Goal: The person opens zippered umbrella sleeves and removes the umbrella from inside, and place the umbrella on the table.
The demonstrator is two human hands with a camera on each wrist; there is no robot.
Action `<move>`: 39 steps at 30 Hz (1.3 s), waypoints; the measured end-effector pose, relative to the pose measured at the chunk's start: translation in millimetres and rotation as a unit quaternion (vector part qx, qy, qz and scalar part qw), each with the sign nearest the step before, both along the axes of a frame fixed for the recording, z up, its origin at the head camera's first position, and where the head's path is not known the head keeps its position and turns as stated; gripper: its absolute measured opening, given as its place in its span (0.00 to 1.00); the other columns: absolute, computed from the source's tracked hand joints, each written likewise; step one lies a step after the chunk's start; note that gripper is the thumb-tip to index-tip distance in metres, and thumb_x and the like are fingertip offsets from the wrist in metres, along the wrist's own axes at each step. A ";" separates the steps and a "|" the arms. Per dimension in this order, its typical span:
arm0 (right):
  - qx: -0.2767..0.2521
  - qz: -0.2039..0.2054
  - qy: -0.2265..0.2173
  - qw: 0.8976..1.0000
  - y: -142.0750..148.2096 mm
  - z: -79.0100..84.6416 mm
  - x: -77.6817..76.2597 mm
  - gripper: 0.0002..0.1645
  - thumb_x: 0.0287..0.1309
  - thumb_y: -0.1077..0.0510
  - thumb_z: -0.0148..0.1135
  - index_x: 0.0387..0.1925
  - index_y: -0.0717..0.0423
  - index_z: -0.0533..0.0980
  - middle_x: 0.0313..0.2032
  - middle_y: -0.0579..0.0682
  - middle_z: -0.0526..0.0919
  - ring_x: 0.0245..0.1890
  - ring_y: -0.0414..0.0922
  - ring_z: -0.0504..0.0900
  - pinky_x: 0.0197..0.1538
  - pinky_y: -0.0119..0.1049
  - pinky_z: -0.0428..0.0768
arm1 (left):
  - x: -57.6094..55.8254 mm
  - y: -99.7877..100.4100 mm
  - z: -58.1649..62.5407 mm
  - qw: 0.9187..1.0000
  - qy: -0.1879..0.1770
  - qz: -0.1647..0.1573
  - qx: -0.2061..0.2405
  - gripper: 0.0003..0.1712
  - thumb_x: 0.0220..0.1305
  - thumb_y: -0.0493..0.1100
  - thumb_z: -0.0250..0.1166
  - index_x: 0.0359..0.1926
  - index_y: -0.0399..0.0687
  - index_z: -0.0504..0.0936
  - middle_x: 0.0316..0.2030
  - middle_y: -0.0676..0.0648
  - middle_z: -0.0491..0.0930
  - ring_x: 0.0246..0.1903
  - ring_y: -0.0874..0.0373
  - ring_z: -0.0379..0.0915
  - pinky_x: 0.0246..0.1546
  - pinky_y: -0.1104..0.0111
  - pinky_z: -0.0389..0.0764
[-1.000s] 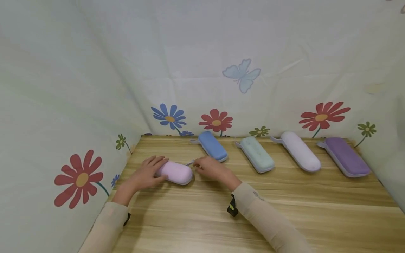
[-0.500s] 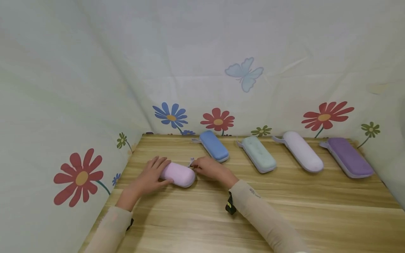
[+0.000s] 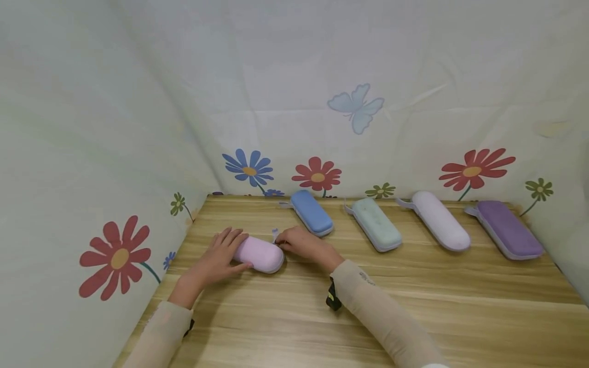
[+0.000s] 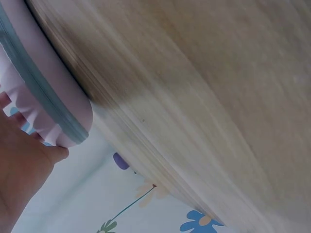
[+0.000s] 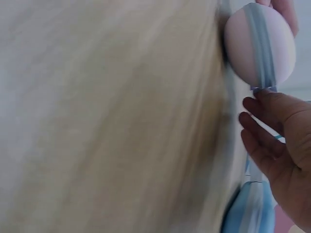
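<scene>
The likeliest trouble is at the rounded end of the pink hard-shell zip case (image 3: 261, 255), where the right hand (image 3: 301, 243) pinches what looks like the zipper tab (image 5: 264, 89) between narrowly closed fingers. So little of the tab shows that a sideways tug could well make it slip free. The left hand (image 3: 224, 254) steadies the other end, its fingers spread over the lid and the thumb on the near side; should that hold be too light, a pull would probably swivel or drag the whole case across the tabletop (image 3: 257, 322). The wrist loop (image 3: 274, 234), sticking up just beyond the right fingers, might be caught along with the tab, and the blue case (image 3: 312, 212) lies near enough to be nudged by the right knuckles.

The pink case rests flat on the left part of the tabletop, between the two hands. It is elongated with rounded ends, pale pink and smooth on top. A grey-blue zipper (image 5: 261, 46) runs around its side, with pink shell above and below, and no gap shows along the visible stretches. Beside the left fingers the shell looks rippled, perhaps dented by pressure.
</scene>
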State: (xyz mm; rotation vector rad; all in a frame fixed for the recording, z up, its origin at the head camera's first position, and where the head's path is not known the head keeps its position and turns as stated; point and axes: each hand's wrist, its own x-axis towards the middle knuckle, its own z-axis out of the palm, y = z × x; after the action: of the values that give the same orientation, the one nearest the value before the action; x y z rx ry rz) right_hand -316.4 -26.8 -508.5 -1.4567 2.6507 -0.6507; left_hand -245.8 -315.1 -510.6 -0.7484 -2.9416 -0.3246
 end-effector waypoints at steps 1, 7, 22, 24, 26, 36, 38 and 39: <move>-0.006 0.003 0.006 1.000 0.4 -1.9 -0.3 0.12 0.72 0.60 0.60 0.51 0.54 0.85 0.48 0.48 0.88 0.51 0.43 0.85 0.56 0.37 0.80 | -0.1 0.2 0.1 1.000 0.002 -0.001 0.000 0.48 0.63 0.69 0.66 0.74 0.48 0.64 0.72 0.38 0.63 0.74 0.33 0.48 0.69 0.33 0.51; -0.045 0.025 0.077 0.996 4.6 -15.3 -2.7 0.13 0.70 0.61 0.63 0.52 0.56 0.84 0.55 0.54 0.83 0.58 0.52 0.78 0.64 0.44 0.74 | 0.8 1.7 2.8 1.000 0.008 -0.001 0.005 0.49 0.61 0.69 0.68 0.74 0.47 0.65 0.71 0.37 0.63 0.74 0.32 0.50 0.69 0.32 0.52; -0.033 0.037 0.170 0.984 0.0 -15.9 -5.9 0.09 0.70 0.58 0.63 0.45 0.53 0.86 0.44 0.46 0.88 0.53 0.48 0.81 0.63 0.41 0.74 | -1.2 0.8 3.6 1.000 -0.004 0.002 -0.003 0.49 0.62 0.70 0.66 0.74 0.48 0.65 0.72 0.38 0.62 0.74 0.33 0.48 0.70 0.34 0.51; -0.019 0.032 0.180 0.983 -0.7 -14.8 -5.4 0.09 0.70 0.57 0.63 0.45 0.51 0.86 0.44 0.45 0.88 0.54 0.47 0.81 0.64 0.41 0.73 | -1.7 0.9 3.1 1.000 -0.003 0.001 -0.005 0.49 0.62 0.71 0.65 0.74 0.48 0.65 0.72 0.38 0.63 0.74 0.33 0.49 0.70 0.34 0.51; -0.004 0.028 0.186 0.982 -0.7 -13.9 -5.0 0.09 0.71 0.56 0.63 0.45 0.50 0.87 0.44 0.43 0.88 0.55 0.47 0.81 0.65 0.41 0.72 | -2.1 1.2 2.7 1.000 -0.002 0.001 -0.006 0.50 0.62 0.72 0.65 0.74 0.48 0.65 0.72 0.39 0.63 0.74 0.33 0.49 0.70 0.34 0.51; 0.046 0.027 0.219 0.974 0.1 -12.0 -6.0 0.10 0.70 0.53 0.64 0.48 0.43 0.87 0.50 0.42 0.87 0.67 0.53 0.73 0.67 0.65 0.67 | -0.9 2.1 4.3 1.000 -0.004 0.003 -0.004 0.50 0.62 0.71 0.65 0.74 0.47 0.65 0.72 0.38 0.63 0.74 0.33 0.49 0.69 0.33 0.51; 0.047 0.028 0.223 0.973 0.2 -10.6 -5.7 0.10 0.71 0.53 0.63 0.48 0.42 0.87 0.51 0.43 0.87 0.67 0.54 0.73 0.67 0.65 0.66 | -0.7 2.3 5.1 1.000 -0.004 0.004 -0.004 0.49 0.62 0.71 0.66 0.74 0.47 0.65 0.72 0.38 0.63 0.74 0.33 0.49 0.69 0.33 0.51; 0.047 0.029 0.224 0.973 0.1 -10.2 -5.5 0.10 0.71 0.53 0.63 0.48 0.43 0.87 0.51 0.43 0.87 0.67 0.55 0.73 0.67 0.65 0.66 | -0.5 2.6 5.6 1.000 -0.003 0.004 -0.002 0.49 0.62 0.70 0.66 0.73 0.47 0.66 0.72 0.38 0.63 0.74 0.32 0.49 0.69 0.33 0.51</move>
State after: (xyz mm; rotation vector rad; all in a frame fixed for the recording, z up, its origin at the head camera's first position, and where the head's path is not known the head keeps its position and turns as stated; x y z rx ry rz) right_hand -321.9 -26.6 -518.7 -1.8283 2.8880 -0.2017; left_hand -246.3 -312.5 -505.0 -0.7382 -2.9505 -0.3200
